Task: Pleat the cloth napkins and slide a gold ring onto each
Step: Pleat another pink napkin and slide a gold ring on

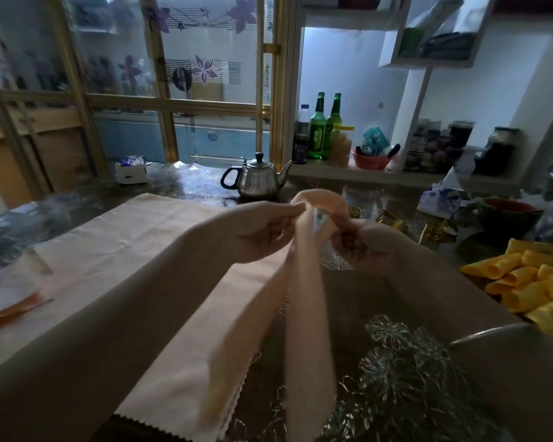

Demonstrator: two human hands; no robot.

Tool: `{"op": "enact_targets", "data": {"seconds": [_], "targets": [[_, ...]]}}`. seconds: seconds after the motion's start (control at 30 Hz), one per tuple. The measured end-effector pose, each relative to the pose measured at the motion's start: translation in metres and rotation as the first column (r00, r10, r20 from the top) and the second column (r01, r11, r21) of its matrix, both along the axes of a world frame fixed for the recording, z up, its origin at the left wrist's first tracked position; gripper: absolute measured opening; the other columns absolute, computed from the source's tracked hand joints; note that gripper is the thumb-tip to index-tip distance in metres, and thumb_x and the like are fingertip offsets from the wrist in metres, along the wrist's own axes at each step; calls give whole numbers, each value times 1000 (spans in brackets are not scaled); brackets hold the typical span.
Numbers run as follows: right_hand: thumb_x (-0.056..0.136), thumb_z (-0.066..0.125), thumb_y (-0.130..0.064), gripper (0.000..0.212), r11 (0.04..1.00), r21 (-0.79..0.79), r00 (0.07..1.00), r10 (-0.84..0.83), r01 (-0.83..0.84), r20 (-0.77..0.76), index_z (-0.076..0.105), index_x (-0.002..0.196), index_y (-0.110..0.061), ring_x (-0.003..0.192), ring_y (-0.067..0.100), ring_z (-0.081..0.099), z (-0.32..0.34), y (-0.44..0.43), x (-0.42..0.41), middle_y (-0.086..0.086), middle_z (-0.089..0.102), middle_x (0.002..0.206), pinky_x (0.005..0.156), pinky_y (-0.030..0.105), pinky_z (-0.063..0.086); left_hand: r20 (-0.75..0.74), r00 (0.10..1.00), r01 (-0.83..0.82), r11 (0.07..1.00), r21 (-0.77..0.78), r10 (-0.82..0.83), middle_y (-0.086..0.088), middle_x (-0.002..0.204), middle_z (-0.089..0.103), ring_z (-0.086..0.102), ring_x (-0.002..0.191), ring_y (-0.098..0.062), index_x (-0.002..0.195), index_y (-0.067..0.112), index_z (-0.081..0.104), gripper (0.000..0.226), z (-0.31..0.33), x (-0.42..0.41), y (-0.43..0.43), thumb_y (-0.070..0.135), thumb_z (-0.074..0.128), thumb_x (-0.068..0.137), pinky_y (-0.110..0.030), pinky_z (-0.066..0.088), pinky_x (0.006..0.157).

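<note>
The landmark is the shiny steel teapot at the far side of the dark patterned table.

In front of the teapot and to its left, flat pale pink cloth napkins lie spread open on the table. They are not pleated and have no ring, so I judge they are still waiting.

Just in front of the teapot, a little to its right, the left hand pinches the long peach-pink cloth napkin between thumb and fingers, near its bend. This napkin is already narrowed into a strip. It is lifted above the table and bent over in a loop, and its two ends hang down toward the person.

Further right, the right hand has its fingers curled tight round the other side of the same loop. So both hands are clamped on this napkin, and no ring is on it yet.

Right of the teapot, just behind the right hand, several shiny gold rings stand on the table, not yet used.

Far to the right of the teapot and nearer to the person lies a pile of folded yellow cloth napkins. I cannot tell if they wear rings.

In my judgement the task is in its middle: the ring for this napkin is next, and the flat ones remain.
</note>
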State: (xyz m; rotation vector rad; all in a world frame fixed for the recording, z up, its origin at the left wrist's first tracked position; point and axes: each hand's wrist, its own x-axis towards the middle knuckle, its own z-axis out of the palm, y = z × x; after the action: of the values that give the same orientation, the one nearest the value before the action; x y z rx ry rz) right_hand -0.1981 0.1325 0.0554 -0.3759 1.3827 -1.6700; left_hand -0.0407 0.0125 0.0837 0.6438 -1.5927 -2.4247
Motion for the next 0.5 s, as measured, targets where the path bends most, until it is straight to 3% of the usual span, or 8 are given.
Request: {"op": "enact_targets", "data": {"seconds": [0.1,0.2,0.3,0.4,0.5], "targets": [[97,54,-17,19,993,-45,994,-104,105,26,60,86,-1,59,9,52,-2,-9,-2,6,55,73,46,16,52,-10,997,-80,997,-18,80,1,57,52,52,41,-3,86,4,61,8,4,-22,6,11,63,90,-13,50,45],[96,56,-11,18,980,83,983,-175,179,-49,59,82,-1,62,13,55,-26,-1,0,9,58,73,42,17,51,99,987,-122,990,-75,129,0,46,54,54,38,-3,77,3,56,17,-29,-35,8,7,59,93,-16,53,47],[95,58,-9,13,955,205,976,-197,212,-91,62,87,1,60,16,61,-53,11,-2,12,62,75,44,22,54,171,980,-94,995,-39,99,-5,60,54,56,39,-4,79,2,51,19,-62,-43,24,3,50,98,-18,53,49],[94,58,-6,14,945,231,972,-214,231,-94,63,83,2,52,16,65,-65,17,-6,14,63,77,45,25,56,213,953,-204,976,-76,216,-4,75,52,58,57,-8,83,6,50,15,-81,-54,39,6,50,98,-14,50,48],[93,60,-6,13,938,269,973,-183,216,-144,64,82,0,57,17,63,-67,21,-8,12,64,73,41,23,52,158,964,-231,970,81,216,-8,76,49,55,70,-11,83,2,49,17,-82,-63,49,3,46,99,-19,53,50]]}}
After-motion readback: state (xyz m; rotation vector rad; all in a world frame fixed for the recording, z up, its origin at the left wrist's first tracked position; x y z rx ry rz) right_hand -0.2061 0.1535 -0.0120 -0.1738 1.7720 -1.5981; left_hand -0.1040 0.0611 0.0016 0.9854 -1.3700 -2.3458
